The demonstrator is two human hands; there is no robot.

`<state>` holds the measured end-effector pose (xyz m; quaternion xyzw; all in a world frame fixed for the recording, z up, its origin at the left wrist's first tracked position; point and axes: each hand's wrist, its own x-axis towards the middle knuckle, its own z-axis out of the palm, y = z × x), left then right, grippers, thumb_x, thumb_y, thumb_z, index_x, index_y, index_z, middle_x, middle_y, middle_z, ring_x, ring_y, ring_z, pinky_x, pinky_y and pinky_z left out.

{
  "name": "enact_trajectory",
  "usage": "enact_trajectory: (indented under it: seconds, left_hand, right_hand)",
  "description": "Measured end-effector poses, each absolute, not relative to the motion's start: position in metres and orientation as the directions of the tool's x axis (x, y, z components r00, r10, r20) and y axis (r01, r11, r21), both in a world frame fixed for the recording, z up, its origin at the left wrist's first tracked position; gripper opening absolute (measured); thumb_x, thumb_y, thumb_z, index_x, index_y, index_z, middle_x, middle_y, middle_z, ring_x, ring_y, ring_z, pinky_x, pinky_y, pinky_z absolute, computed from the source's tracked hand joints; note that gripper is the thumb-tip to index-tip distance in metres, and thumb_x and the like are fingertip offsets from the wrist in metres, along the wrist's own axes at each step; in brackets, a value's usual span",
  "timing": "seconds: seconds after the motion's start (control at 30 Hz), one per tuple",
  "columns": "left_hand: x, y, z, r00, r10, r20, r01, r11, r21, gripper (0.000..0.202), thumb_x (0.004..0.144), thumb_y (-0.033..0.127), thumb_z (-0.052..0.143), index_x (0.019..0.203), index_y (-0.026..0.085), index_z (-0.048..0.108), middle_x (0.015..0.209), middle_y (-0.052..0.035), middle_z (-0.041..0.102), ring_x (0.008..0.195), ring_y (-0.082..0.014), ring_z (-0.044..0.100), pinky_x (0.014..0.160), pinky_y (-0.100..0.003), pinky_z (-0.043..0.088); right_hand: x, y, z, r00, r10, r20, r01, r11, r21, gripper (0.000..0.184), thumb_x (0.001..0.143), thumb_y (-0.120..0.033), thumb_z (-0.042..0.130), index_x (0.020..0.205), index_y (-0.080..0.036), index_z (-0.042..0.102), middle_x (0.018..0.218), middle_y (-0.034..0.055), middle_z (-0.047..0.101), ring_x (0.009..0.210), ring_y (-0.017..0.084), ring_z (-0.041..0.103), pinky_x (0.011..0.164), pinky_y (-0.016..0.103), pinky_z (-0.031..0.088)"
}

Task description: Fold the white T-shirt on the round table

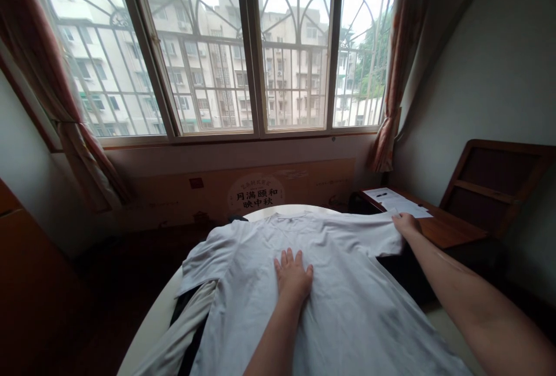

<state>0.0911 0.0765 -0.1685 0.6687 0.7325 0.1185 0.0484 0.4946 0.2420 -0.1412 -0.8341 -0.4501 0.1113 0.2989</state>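
A white T-shirt [343, 306] lies spread out, with its collar toward the window and some creases across its chest. My left hand [292, 274] rests flat on the upper middle of the shirt, fingers spread. Out at the right, my right hand [406, 224] pinches the end of the right sleeve, which is pulled out sideways. The left sleeve [211, 254] hangs loosely to the other side. Beneath the shirt, dark cloth and a pale beige cloth [185, 321] show along the left edge.
A round whitish table [150, 312] carries the clothes. To the right stands a wooden desk [460, 227] with papers [397, 202] and a pen, beside a brown wooden chair back [495, 185]. A printed cardboard panel [208, 190] is under the barred window.
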Motion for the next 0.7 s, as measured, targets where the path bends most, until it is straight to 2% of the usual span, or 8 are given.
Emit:
enact_trajectory:
  seconds: [0.23, 0.4, 0.5, 0.6, 0.7]
  left_hand:
    - [0.092, 0.077, -0.169, -0.105, 0.99, 0.092, 0.964, 0.078, 0.253, 0.062, 0.094, 0.049, 0.047, 0.149, 0.022, 0.051, 0.161, -0.0151, 0.038, 0.152, -0.0334, 0.027, 0.123, -0.056, 0.014]
    - [0.092, 0.079, -0.17, -0.106, 0.99, 0.09, 0.965, 0.081, 0.251, 0.062, 0.093, 0.049, 0.049, 0.149, 0.022, 0.051, 0.161, -0.0152, 0.039, 0.151, -0.0337, 0.028, 0.122, -0.056, 0.014]
    - [0.093, 0.081, -0.171, -0.104, 0.991, 0.09, 0.968, 0.08, 0.238, 0.062, 0.094, 0.049, 0.048, 0.15, 0.022, 0.05, 0.161, -0.0154, 0.038, 0.151, -0.0337, 0.027, 0.122, -0.057, 0.014]
    - [0.093, 0.081, -0.171, -0.099, 0.991, 0.091, 0.971, 0.076, 0.225, 0.061, 0.094, 0.049, 0.047, 0.15, 0.022, 0.05, 0.161, -0.0156, 0.038, 0.151, -0.0337, 0.028, 0.122, -0.057, 0.015]
    - [0.093, 0.081, -0.169, -0.096, 0.991, 0.091, 0.974, 0.075, 0.214, 0.061, 0.095, 0.048, 0.047, 0.15, 0.022, 0.05, 0.161, -0.0158, 0.038, 0.151, -0.0336, 0.028, 0.122, -0.057, 0.016]
  right_hand:
    - [0.499, 0.251, -0.152, 0.561, 0.827, -0.025, 0.629, -0.447, -0.636, 0.039, 0.089, -0.028, 0.062, 0.122, -0.01, 0.069, 0.117, 0.0248, 0.071, 0.111, 0.037, 0.068, 0.083, 0.039, 0.054]
    - [0.505, 0.251, -0.164, 0.496, 0.844, -0.205, 0.524, -0.479, -0.705, 0.071, 0.08, -0.028, 0.074, 0.144, -0.008, 0.051, 0.127, 0.0298, 0.065, 0.104, 0.037, 0.07, 0.072, 0.038, 0.057]
    - [0.517, 0.244, -0.161, 0.4, 0.865, -0.304, 0.445, -0.473, -0.76, 0.087, 0.078, -0.031, 0.077, 0.153, -0.011, 0.038, 0.125, 0.0286, 0.066, 0.093, 0.033, 0.074, 0.069, 0.037, 0.059]
    - [0.529, 0.232, -0.153, 0.278, 0.898, -0.341, 0.38, -0.429, -0.819, 0.088, 0.082, -0.031, 0.075, 0.157, -0.018, 0.031, 0.122, 0.0232, 0.069, 0.088, 0.027, 0.075, 0.07, 0.033, 0.059]
    - [0.535, 0.218, -0.147, 0.148, 0.93, -0.337, 0.363, -0.368, -0.856, 0.081, 0.082, -0.027, 0.074, 0.154, -0.026, 0.039, 0.119, 0.0169, 0.07, 0.087, 0.023, 0.074, 0.071, 0.029, 0.057]
